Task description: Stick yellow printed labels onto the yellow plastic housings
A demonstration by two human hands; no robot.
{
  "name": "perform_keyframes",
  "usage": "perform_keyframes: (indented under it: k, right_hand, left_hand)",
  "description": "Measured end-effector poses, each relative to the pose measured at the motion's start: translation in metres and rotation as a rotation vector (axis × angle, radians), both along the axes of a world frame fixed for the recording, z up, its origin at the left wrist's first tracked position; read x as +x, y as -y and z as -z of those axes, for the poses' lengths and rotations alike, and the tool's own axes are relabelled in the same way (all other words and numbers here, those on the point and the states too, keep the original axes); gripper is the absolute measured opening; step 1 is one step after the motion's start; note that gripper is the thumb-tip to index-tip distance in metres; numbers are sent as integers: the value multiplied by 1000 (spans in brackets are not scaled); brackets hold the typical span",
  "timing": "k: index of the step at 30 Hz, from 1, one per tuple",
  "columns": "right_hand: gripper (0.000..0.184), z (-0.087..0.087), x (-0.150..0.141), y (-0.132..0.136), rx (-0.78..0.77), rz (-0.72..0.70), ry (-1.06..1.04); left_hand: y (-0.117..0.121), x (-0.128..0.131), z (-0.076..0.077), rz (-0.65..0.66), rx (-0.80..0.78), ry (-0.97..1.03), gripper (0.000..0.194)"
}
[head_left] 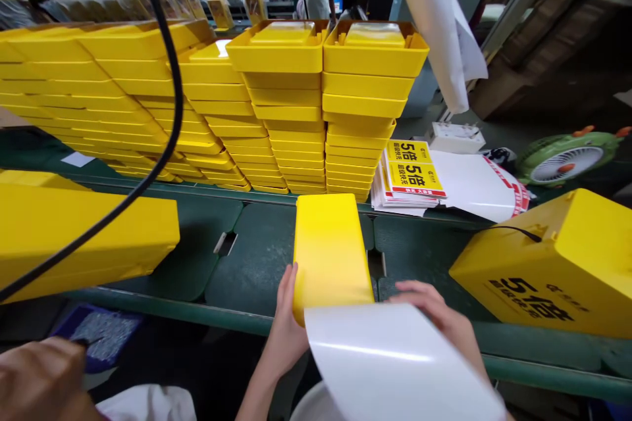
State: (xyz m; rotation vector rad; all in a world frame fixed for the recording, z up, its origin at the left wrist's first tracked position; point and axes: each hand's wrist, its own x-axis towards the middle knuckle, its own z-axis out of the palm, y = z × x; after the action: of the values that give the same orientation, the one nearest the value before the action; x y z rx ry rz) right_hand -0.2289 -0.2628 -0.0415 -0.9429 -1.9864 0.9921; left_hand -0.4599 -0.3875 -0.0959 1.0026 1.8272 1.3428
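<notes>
Yellow box [332, 250], near end behind white sheet [390, 355]; left hand [286, 335] grasping box; right hand [447, 316], hold unclear.

"What carries things here?"
"A dark green conveyor [257, 256] of round-cornered plates, and a green ledge [24, 150] behind it."
"On the conveyor?"
"A plain yellow case [89, 237] left, a printed yellow case [548, 270] right."
"The ledge?"
"Stacked yellow trays [291, 115], with a pile of printed sheets [412, 171] just beside them."
</notes>
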Motion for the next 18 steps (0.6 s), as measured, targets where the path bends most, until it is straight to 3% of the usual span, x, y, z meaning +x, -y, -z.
perform_keyframes:
  k: [2, 4, 7, 10, 14, 18]
  right_hand:
    - [21, -4, -9, -17, -343, -9, -40]
    - [26, -6, -25, -31, -587, -8, -93]
    - [30, -2, -50, -45, -792, -63, -135]
    - [34, 7, -64, -55, -842, -135, -141]
    - [40, 15, -68, -69, -819, -192, -114]
    - [37, 11, -68, -79, -771, -238, -74]
  left_hand:
    - [3, -8, -14, 124, 51, 83, 90]
    - [0, -17, -25, 180, 111, 138, 79]
    - [-10, -28, -34, 38, 95, 120, 49]
    - [-22, -35, -36, -81, 22, 114, 34]
    - [-32, -42, -30, -69, -9, 79, 29]
    - [-42, -47, -18, -43, -2, 37, 26]
